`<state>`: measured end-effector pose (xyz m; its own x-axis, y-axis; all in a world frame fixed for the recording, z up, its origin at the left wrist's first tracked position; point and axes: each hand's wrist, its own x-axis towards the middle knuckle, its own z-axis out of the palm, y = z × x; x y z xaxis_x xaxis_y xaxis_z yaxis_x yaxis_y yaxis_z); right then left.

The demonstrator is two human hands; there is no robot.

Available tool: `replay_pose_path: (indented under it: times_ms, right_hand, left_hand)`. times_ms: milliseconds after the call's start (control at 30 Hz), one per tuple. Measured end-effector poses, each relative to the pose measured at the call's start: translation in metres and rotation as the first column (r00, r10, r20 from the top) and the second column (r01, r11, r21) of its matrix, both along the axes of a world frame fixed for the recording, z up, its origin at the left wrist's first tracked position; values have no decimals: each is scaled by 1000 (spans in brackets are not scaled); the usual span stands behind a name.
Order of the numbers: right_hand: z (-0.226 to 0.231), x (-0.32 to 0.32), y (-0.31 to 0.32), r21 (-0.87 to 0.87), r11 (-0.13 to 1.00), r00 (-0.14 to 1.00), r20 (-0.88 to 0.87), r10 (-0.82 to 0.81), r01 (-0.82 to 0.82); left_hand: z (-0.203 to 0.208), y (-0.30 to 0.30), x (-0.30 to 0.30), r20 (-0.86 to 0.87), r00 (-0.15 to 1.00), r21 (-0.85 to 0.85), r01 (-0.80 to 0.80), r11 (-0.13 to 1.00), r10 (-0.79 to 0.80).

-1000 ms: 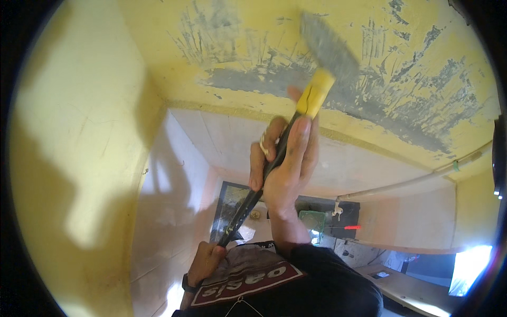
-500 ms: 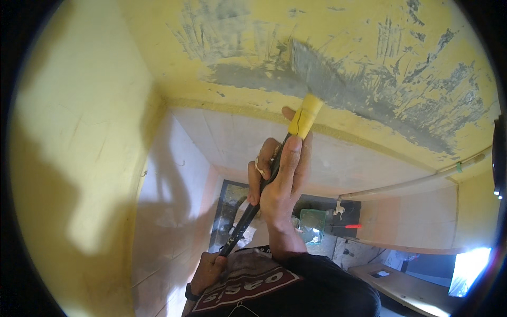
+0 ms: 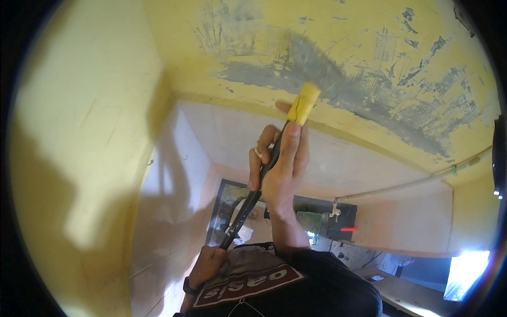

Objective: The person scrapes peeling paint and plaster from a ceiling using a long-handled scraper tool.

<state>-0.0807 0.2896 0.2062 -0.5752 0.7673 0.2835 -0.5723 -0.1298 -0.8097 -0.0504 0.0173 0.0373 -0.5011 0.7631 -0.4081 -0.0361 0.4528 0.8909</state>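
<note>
A long-handled scraper with a black shaft, a yellow collar [image 3: 304, 103] and a broad grey blade [image 3: 312, 59] slants up toward the yellow surface. The blade is smeared by motion, so I cannot tell whether it touches. My right hand [image 3: 280, 164] wraps round the shaft just below the collar, its thumb lying along it and one finger sticking out past it. Lower down, my left hand [image 3: 208, 267] grips the shaft near its bottom end, by my shirt. Behind the blade, a ragged grey patch [image 3: 369, 105] shows where the yellow paint is gone.
A pale pipe [image 3: 401, 187] runs along the wall to a tap [image 3: 335, 210]. Below lie a green basket [image 3: 309, 224] and a thing with a red handle [image 3: 348, 229]. A yellow wall [image 3: 79, 132] stands close on the left, a wooden surface [image 3: 406, 285] at the lower right.
The scraper and my right hand have shifted slightly upward, and the blade is more blurred. Both hands keep their hold. The whole view has tilted a little.
</note>
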Motion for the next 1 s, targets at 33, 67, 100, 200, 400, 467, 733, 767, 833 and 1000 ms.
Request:
replay_pose_path:
  times_ms: [33, 67, 100, 200, 400, 467, 733, 767, 833, 1000]
  right_hand:
    - [-13, 0, -3, -17, 1000, 1000, 12, 10, -10]
    - [-22, 1, -5, -33, 999, 1000, 15, 25, -24]
    - [-24, 1, -8, -48, 998, 999, 14, 29, -29]
    - [-24, 2, -11, -79, 996, 999, 8, 40, -39]
    - [-23, 6, -9, -83, 994, 997, -16, 70, -71]
    - [-23, 3, -10, -90, 993, 997, -30, 70, -72]
    - [-21, 3, -7, -97, 990, 993, -66, 95, -101]
    - [-20, 4, -7, -86, 991, 992, -73, 101, -107]
    - [-15, 3, -4, -69, 992, 992, -73, 102, -107]
    - [1, 2, -2, -35, 996, 996, -33, 77, -79]
  left_hand:
    - [-3, -7, 3, -12, 1000, -26, -2, 1000, 1]
    - [-4, -14, 6, -25, 1000, -51, -3, 999, 1]
    - [-5, -18, 8, -34, 999, -79, -5, 997, 3]
    - [-3, -23, 11, 78, 997, -61, -8, 998, 13]
    - [3, -15, 10, 23, 1000, -41, -19, 999, 20]
    - [4, -20, 6, 71, 997, -113, 4, 994, 4]
    - [3, -23, 9, 13, 1000, -56, 0, 998, 0]
    - [4, -21, 10, 0, 1000, -56, -14, 998, 14]
    - [10, -16, 8, -29, 1000, -45, -2, 999, 0]
    - [21, -2, 11, 28, 999, -31, -35, 999, 36]
